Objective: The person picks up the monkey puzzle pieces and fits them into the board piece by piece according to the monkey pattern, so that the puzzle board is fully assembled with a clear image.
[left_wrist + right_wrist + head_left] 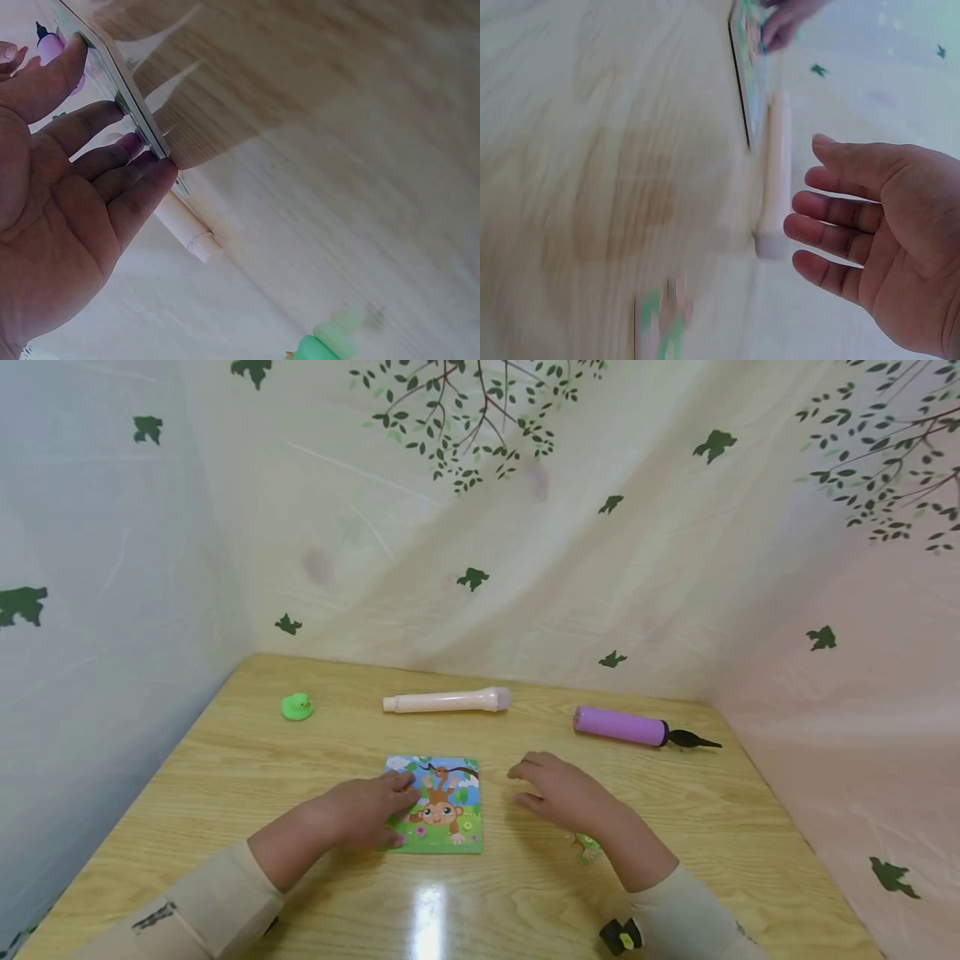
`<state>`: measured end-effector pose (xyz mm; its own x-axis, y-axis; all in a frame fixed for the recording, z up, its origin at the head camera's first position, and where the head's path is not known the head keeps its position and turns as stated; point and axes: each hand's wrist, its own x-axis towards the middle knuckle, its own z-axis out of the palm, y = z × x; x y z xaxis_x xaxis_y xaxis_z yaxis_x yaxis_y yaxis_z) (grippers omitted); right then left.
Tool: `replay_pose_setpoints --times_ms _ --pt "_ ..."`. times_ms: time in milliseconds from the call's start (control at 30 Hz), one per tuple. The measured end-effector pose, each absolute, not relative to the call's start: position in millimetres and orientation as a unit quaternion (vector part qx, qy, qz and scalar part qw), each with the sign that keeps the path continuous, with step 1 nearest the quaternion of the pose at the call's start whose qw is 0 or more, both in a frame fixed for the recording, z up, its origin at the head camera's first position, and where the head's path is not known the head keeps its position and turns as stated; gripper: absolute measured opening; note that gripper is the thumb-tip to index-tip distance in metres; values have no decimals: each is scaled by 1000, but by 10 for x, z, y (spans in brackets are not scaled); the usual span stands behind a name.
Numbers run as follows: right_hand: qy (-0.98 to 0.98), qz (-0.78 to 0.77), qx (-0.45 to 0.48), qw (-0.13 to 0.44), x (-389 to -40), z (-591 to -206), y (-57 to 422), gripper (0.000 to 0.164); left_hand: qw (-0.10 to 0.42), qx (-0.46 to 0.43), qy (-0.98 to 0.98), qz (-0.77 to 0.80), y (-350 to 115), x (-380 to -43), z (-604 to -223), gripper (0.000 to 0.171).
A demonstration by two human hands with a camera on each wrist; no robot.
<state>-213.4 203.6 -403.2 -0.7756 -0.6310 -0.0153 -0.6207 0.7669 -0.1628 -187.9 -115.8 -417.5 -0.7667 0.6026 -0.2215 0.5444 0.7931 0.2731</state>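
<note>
A square picture board (442, 827), printed with a monkey hanging from a branch, lies flat in the middle of the table. My left hand (367, 810) rests on its left part, fingers spread over the picture. In the left wrist view, the fingertips (157, 174) touch the board's edge and face. To the right of the board, my right hand (562, 789) hovers over the table with relaxed fingers and nothing in its grasp. Partly hidden under the right forearm is a small printed piece (588, 847) in green and brown, seen also as a blurred piece (660, 330) in the right wrist view.
Along the back of the table lie a green toy duck (297, 707), a pale pink toy microphone (446, 701) and a purple hand pump (621, 726) with a black nozzle. A small black object (621, 937) sits beside the right sleeve. Leaf-printed cloth (420, 610) hangs behind.
</note>
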Motion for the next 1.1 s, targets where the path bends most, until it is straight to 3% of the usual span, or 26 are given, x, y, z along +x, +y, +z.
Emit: replay_pose_setpoints --times_ms 300,567,767,1100 --pt "955 -95 -255 120 -1955 -3962 2497 46 151 304 936 93 -1160 -1879 -4176 69" --pt "943 -100 -263 179 -1883 -4090 2762 51 151 303 937 87 -1176 -1887 -4191 69" --pt "934 -98 -299 167 -1862 -4147 2833 35 148 308 936 89 -1174 -1891 -4188 69" --pt "932 -74 -334 116 -1858 -4188 2804 26 150 309 935 93 -1160 -1896 -4202 69"
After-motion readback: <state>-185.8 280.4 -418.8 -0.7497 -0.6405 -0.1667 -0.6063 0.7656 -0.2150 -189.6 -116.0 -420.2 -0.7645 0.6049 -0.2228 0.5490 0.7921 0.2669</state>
